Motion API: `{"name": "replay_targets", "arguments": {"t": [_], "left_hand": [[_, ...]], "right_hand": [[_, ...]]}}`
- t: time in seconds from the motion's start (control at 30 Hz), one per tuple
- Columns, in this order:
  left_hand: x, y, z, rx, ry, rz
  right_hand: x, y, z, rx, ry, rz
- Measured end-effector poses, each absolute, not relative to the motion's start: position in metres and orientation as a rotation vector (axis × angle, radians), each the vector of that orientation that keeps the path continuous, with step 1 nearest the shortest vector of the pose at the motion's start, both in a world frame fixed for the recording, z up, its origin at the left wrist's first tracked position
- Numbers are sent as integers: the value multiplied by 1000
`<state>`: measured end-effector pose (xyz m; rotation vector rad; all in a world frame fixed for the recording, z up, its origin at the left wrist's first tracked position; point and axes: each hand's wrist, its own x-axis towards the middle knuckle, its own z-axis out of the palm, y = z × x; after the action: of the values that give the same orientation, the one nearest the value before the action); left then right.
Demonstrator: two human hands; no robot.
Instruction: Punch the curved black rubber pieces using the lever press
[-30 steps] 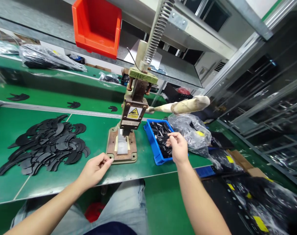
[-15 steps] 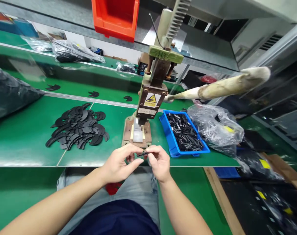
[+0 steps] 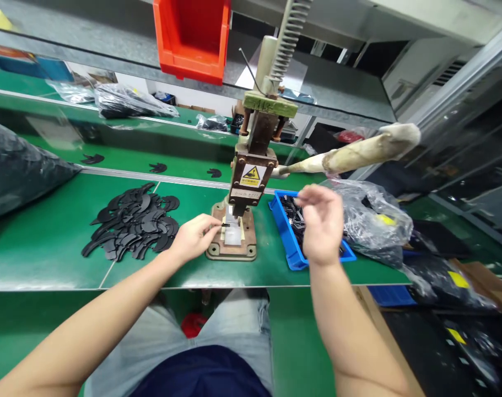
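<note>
Pinched in the fingertips of my left hand [image 3: 195,237] is a small black plastic part [image 3: 225,225], held over the base plate [image 3: 233,251] of a hand press [image 3: 253,176], just under its ram. My right hand [image 3: 323,223] is raised above the blue tray [image 3: 290,242], fingers apart and slightly blurred, with nothing visible in it. Small black parts [image 3: 290,207] fill that tray, partly hidden behind the hand. The press's lever [image 3: 358,154], wrapped in pale material, slants up to the right above my right hand.
Left of the press lies a heap of curved black pieces [image 3: 139,220]. Several black pieces rest on the green surface behind, including one [image 3: 157,167]. Clear plastic bags [image 3: 370,218] sit right of the tray. An orange bin [image 3: 193,49] is on the shelf above.
My hands have parted. The left one has carried the small part forward to the press; the right has let go and moved up and right, over the tray.
</note>
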<state>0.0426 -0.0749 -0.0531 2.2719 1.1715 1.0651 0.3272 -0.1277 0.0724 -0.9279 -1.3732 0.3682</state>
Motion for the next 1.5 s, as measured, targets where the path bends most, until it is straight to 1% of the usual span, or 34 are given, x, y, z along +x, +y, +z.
{"name": "replay_targets", "arguments": {"t": [0.03,0.13,0.2,0.23,0.33,0.47,0.57,0.67,0.73,0.9,0.93,1.0,1.07,1.13,1.5], "left_hand": [[44,-64,-55,2316,1209,1012],[51,-44,-55,2472,1250,832],[57,-39,-53,2569,1225,710],[60,-37,-52,2608,1201,655],[65,-35,-49,2661,1134,574],[65,-35,-46,2609,1091,616],[66,-39,-44,2568,1057,664],[61,-36,-39,2565,1071,640],[48,-26,-34,2581,1211,547],[-21,28,-23,2489,1812,357],[-35,39,-23,2426,1978,260],[-56,58,-25,2326,2107,49],[-65,69,-30,2280,2119,-117],[-65,73,-36,2296,2086,-179],[-29,63,-41,2326,1802,-106]], "right_hand": [[333,-119,100,-802,-1406,299],[333,-108,171,-646,-1512,231],[321,-111,193,-658,-1615,181],[314,-115,195,-656,-1637,154],[299,-131,171,-596,-1564,111],[297,-158,103,-582,-1596,71],[302,-168,59,-620,-1636,-60],[303,-168,37,-642,-1590,-114],[301,-166,35,-637,-1581,-101],[299,-164,36,-630,-1550,-106],[298,-164,35,-616,-1546,-111],[298,-163,33,-601,-1535,-112],[299,-163,32,-607,-1523,-111],[300,-162,31,-618,-1527,-111],[297,-162,33,-614,-1520,-122]]}}
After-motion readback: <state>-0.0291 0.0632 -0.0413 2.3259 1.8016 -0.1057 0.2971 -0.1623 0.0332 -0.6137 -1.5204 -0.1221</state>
